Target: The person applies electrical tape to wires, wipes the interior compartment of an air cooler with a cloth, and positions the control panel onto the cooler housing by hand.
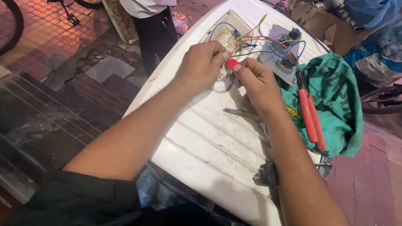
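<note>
Our left hand (202, 63) and right hand (256, 79) meet, both pinched on a red sleeve (232, 64) just below the wires (255, 42) over the white casing (209, 138); we'd best keep it taut, clear of the pliers (310, 115).

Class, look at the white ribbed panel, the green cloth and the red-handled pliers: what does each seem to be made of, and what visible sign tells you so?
White ribbed panel: likely moulded plastic, matt and grimy; raised ribs, rounded edge. Painted metal is possible.
Green cloth: woven fabric, soft; it folds and creases, with dark stains.
Red-handled pliers: smooth red sleeves, probably plastic or rubber; the dark head looks like metal.
</note>
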